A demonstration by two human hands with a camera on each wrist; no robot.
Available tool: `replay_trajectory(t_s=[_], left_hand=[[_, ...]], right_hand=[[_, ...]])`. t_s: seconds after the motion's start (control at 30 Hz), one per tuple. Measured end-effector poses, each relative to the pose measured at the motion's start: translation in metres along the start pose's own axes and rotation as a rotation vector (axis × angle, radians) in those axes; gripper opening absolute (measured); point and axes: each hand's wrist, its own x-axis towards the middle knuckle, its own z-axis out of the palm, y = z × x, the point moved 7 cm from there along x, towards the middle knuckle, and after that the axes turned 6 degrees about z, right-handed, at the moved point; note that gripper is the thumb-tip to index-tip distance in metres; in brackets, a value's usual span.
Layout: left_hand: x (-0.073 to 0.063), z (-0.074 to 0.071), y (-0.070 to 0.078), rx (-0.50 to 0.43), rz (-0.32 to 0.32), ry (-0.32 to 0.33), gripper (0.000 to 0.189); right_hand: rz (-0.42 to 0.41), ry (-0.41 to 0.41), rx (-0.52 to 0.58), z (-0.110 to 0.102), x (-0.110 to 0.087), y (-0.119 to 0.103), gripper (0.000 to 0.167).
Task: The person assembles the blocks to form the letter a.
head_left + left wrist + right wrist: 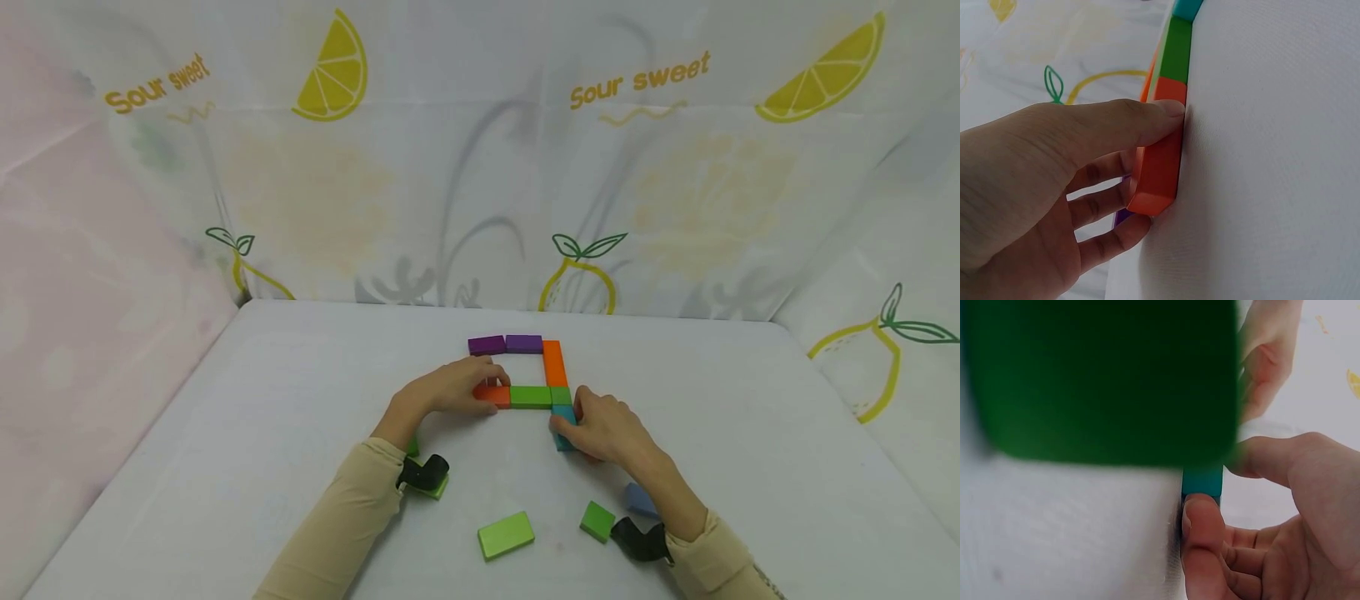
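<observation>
On the white table, my left hand [453, 386] pinches a red-orange block [497, 395], thumb on its near side and fingers behind, as the left wrist view shows. This block meets a green block [531, 397], which touches a small green block [560, 396]. My right hand [611, 427] holds a teal block [564, 425] between thumb and fingers, its far end against the small green block. From that corner an orange block [555, 364] runs back toward a violet block [524, 344] and a dark purple block [487, 344].
Loose blocks lie nearer: light green [506, 536], green [597, 522] and blue [641, 500] by the right wrist, and a lime block [435, 487] partly under the left wrist. A blurred green block [1104, 381] covers much of the right wrist view. Printed cloth [465, 167] hangs behind.
</observation>
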Motion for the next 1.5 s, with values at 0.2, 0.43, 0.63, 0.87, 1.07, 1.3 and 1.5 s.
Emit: replay_trajectory(t_s=[0.2, 0.43, 0.63, 0.87, 1.07, 1.3, 1.5], left_hand=[[-0.0006, 0.0003, 0.0003, -0.002, 0.002, 0.003, 0.032], [-0.0007, 0.0002, 0.001, 0.003, -0.007, 0.002, 0.033], [-0.0006, 0.001, -0.0006, 0.007, -0.016, 0.003, 0.033], [-0.001, 0.0002, 0.001, -0.005, -0.021, -0.002, 0.032], [-0.0019, -0.0006, 0.0023, -0.003, -0.013, -0.004, 0.032], [-0.0023, -0.0004, 0.0016, -0.013, -0.022, -0.007, 0.034], [-0.0008, 0.0025, -0.0018, -0.029, -0.035, -0.017, 0.038]], right_hand=[[0.001, -0.001, 0.0, 0.0006, 0.0, 0.0005, 0.033], [0.005, -0.013, 0.009, 0.001, -0.0007, 0.0009, 0.034], [0.012, -0.022, 0.007, 0.0011, -0.0003, 0.0013, 0.034], [0.007, -0.028, 0.008, 0.0006, -0.0009, 0.0008, 0.034], [0.005, -0.029, 0.006, 0.0009, -0.0004, 0.0012, 0.035], [0.006, -0.039, 0.019, 0.0013, -0.0004, 0.0021, 0.035], [0.013, -0.057, 0.038, 0.0018, -0.001, 0.0041, 0.037]])
